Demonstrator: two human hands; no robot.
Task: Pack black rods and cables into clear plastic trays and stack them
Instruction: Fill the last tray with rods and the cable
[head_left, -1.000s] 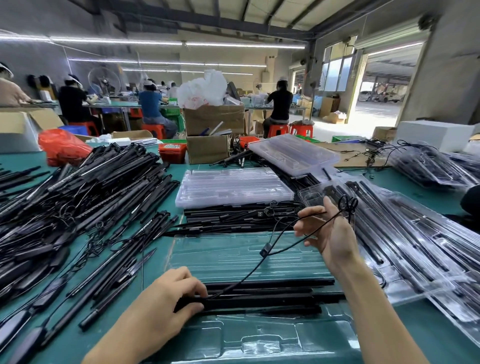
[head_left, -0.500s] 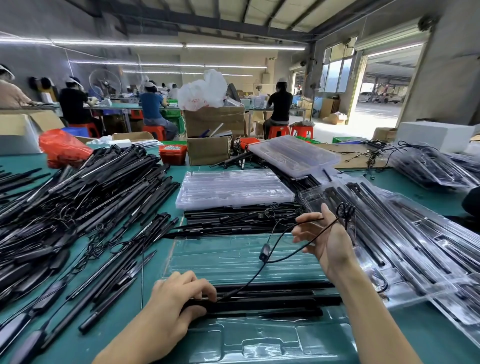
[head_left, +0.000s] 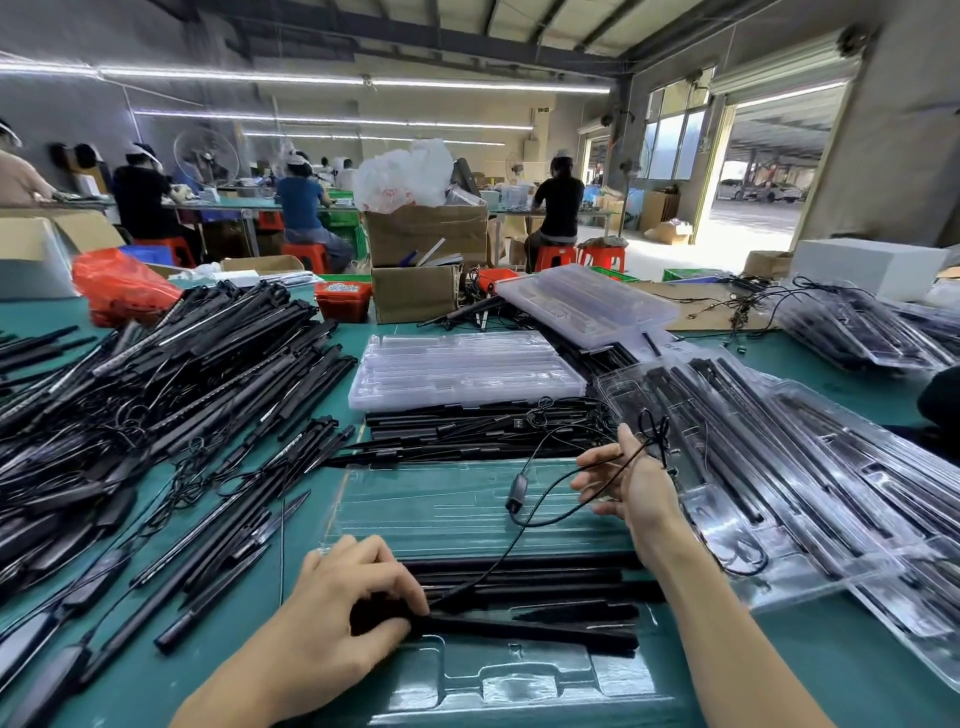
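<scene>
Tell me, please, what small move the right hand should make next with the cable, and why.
Probably lower the cable into the clear tray. The right hand pinches it raised above the tray, slack, while the left hand holds the black rods down in their slots.

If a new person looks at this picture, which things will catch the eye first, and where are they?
First, the big heap of black rods with tangled cables covering the table's left side. Next, the two hands in front: the left hand grips the rod ends in the clear tray, while the right hand lifts a thin black cable above it. On the right, filled clear trays lie overlapping.
</scene>
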